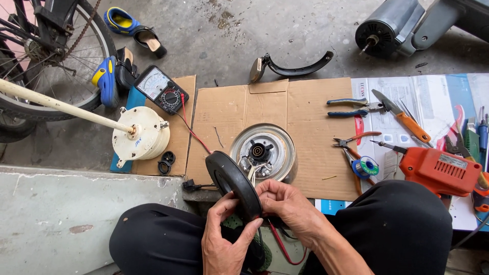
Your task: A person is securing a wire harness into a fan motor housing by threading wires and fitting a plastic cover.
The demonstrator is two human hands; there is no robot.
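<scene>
My left hand (224, 239) and my right hand (288, 203) both grip a black round cover (232, 181) held on edge between my knees. Wires run from it to a shiny metal round housing (277, 140) with a black hub in its middle, standing on the brown cardboard (310, 127) just beyond my hands. A red wire (277, 244) hangs down between my legs.
A white motor on a pale pole (140, 135) and a black dial multimeter (160, 89) lie at the left, near a bicycle wheel (46, 56) and sandals. Pliers (351, 107), a knife, solder reel and orange drill (438, 170) lie at the right. A grey motor (389, 25) sits far right.
</scene>
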